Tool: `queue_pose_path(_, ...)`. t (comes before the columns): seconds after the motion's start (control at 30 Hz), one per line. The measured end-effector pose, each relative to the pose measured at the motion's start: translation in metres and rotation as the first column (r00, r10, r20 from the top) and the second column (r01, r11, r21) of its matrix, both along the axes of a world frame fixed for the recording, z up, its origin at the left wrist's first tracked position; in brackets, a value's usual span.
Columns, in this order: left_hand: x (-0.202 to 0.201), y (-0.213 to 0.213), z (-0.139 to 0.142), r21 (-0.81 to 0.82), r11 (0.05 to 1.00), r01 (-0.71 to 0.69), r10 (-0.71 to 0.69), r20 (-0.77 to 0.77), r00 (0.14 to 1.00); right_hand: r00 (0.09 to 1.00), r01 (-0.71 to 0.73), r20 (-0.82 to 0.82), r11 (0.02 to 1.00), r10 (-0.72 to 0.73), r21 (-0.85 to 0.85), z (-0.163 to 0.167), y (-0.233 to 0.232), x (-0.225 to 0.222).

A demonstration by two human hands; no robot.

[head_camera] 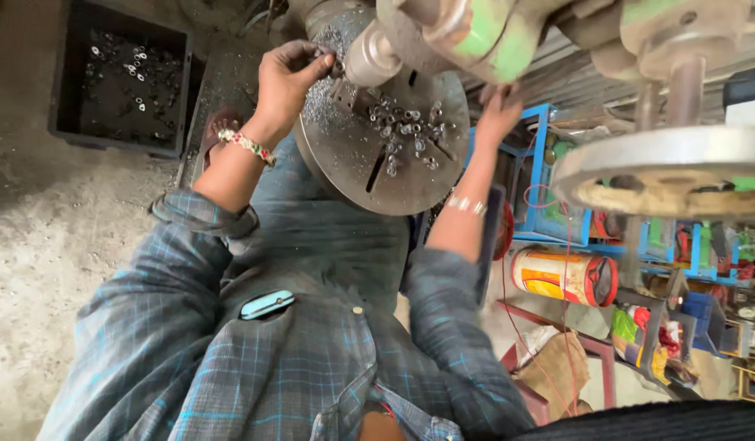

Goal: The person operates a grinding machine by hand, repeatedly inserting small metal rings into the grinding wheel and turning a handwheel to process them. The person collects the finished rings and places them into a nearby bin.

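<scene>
Shirt [312, 359]; left hand [286, 77] pinching nut [327, 59].

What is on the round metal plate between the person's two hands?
Between the left hand and the right hand, the head view shows a heap of small shiny metal pieces lying on the round plate, with fine metal shavings nearer the left hand.

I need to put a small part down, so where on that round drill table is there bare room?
The round table is bare along its near rim, below the slots. Its middle is crowded with small metal rings, and metal chips cover the side by the left hand. The right hand takes the far edge. The black crate has open floor between scattered rings.
</scene>
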State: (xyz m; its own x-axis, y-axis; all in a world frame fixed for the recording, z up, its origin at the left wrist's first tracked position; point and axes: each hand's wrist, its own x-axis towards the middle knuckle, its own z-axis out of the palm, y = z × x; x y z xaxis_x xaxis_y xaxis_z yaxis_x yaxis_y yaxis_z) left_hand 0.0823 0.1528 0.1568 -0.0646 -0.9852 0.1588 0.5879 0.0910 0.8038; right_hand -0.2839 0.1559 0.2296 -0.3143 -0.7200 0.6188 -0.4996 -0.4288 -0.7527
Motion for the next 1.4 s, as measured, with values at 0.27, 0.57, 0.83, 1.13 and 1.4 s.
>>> queue_pose_path(0.27, -0.01, 0.0, -0.009, -0.053, 0.985, -0.163, 0.16, -0.056, 0.986, 0.992, 0.127, -0.038, 0.967, -0.122, 0.222, -0.025, 0.123, -0.027)
queue_pose_path(0.57, 0.05, -0.015, -0.001, 0.131, 0.939, -0.317, 0.338, -0.187, 0.923, 0.957, 0.283, -0.137, 0.928, -0.256, 0.244, -0.029, 0.115, -0.022)
queue_pose_path(0.83, -0.003, 0.001, 0.002, 0.045, 0.923, -0.381, 0.35, 0.308, 0.885, 0.961, 0.255, -0.152, 0.954, -0.231, 0.158, -0.032, 0.112, -0.021)
queue_pose_path(1.13, -0.002, 0.002, 0.017, 0.037, 0.953, -0.3, 0.272, 0.326, 0.905, 0.958, 0.259, -0.174, 0.949, -0.229, 0.179, -0.024, 0.117, -0.014)
queue_pose_path(1.4, 0.006, -0.002, 0.011, -0.084, 0.962, -0.258, 0.269, 0.43, 0.862, 0.975, 0.214, -0.095, 0.964, -0.2, 0.158, -0.027, 0.115, -0.015)
